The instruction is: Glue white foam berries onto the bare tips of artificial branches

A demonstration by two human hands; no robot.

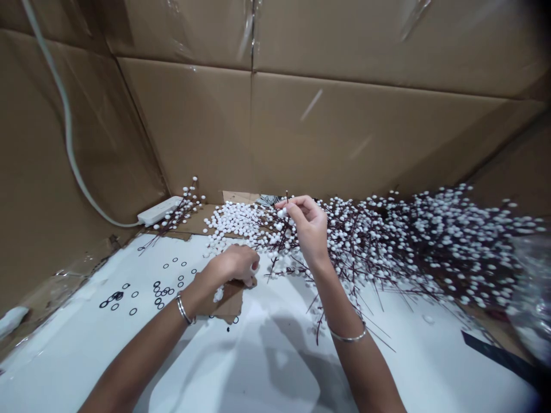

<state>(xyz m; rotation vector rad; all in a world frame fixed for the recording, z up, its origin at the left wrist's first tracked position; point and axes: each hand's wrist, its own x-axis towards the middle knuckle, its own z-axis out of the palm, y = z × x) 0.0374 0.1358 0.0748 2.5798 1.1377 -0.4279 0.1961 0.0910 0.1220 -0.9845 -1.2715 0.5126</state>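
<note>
My right hand (306, 225) is raised a little over the white table (267, 367), fingers pinched on a thin dark twig with white berries (282, 213). My left hand (235, 265) rests on the table with fingers curled, knuckles up, beside a heap of loose white beads (235, 221); what it holds is hidden. A big pile of dark berry branches (422, 241) spreads to the right. Each wrist wears a thin metal bangle.
Small black rings (159, 287) lie scattered at the left. A white power strip (158, 211) with a cable sits by the cardboard wall (301, 132). One more berry sprig (183, 209) lies near it. Clear plastic wrap (534, 287) shows at far right.
</note>
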